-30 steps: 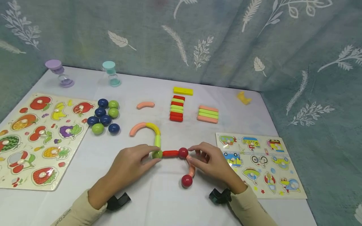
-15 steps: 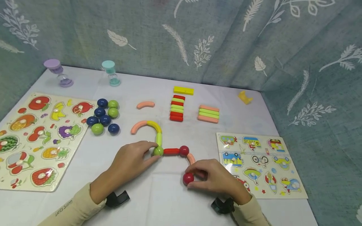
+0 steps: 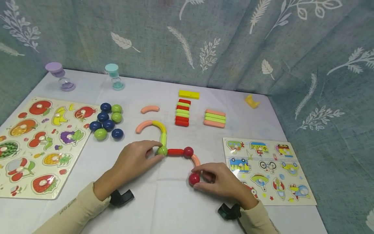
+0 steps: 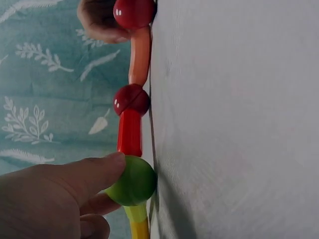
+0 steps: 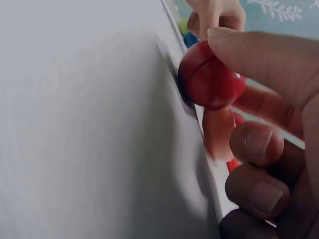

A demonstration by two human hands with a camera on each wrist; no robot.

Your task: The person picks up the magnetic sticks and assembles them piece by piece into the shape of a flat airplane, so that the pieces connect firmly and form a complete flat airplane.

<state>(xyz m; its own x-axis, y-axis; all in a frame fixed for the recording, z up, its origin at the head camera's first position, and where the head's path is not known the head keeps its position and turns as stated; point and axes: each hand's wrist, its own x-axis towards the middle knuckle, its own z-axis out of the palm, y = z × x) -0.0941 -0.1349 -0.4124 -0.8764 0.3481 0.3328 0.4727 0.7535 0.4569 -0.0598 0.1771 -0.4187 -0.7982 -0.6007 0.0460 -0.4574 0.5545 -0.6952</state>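
- From here I see the left hand (image 3: 135,159) pinching the green ball (image 3: 162,150) where the lime rod (image 3: 164,139) meets the red rod (image 3: 175,151) on the white table (image 3: 172,208).
- I see the right hand (image 3: 222,182) pinching the nearer red ball (image 3: 194,179) (one end of the chain); a curved pink rod (image 3: 195,160) runs to the farther red ball (image 3: 188,151).
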